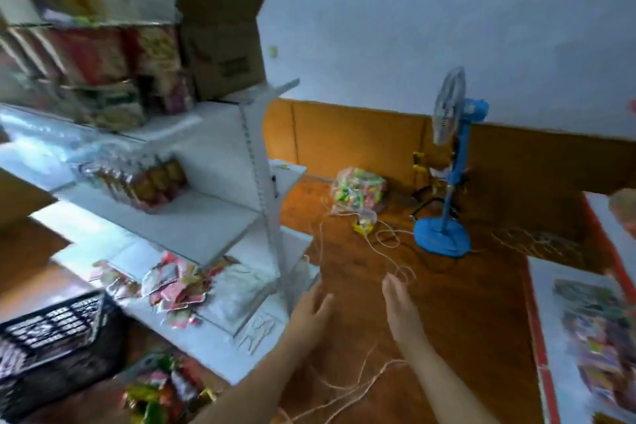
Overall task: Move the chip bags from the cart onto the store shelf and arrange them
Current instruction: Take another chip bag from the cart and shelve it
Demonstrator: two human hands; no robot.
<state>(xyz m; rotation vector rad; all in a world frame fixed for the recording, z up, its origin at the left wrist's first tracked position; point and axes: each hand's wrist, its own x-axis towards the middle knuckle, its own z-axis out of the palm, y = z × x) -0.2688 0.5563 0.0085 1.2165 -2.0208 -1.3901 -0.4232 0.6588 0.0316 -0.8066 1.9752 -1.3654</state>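
A white store shelf (220, 217) fills the left of the head view, tilted by my head's angle. Red and silver chip bags (172, 289) lie loose on its lowest board, and a row of orange packets (144, 182) stands on the board above. More chip bags (158, 389) sit at the bottom left, beside a black plastic crate (51, 330). My left hand (311, 306) and my right hand (401, 306) hover over the floor just right of the shelf's end, palms facing each other. Both hold nothing, fingers apart. The picture is blurred.
Thin string (385, 244) trails in loops over the brown floor under my hands. A clear bag of coloured sweets (358, 189) and a blue standing fan (451, 162) stand by the far wall. An open cardboard box (223, 41) tops the shelf. A white display (557, 337) holds packets at right.
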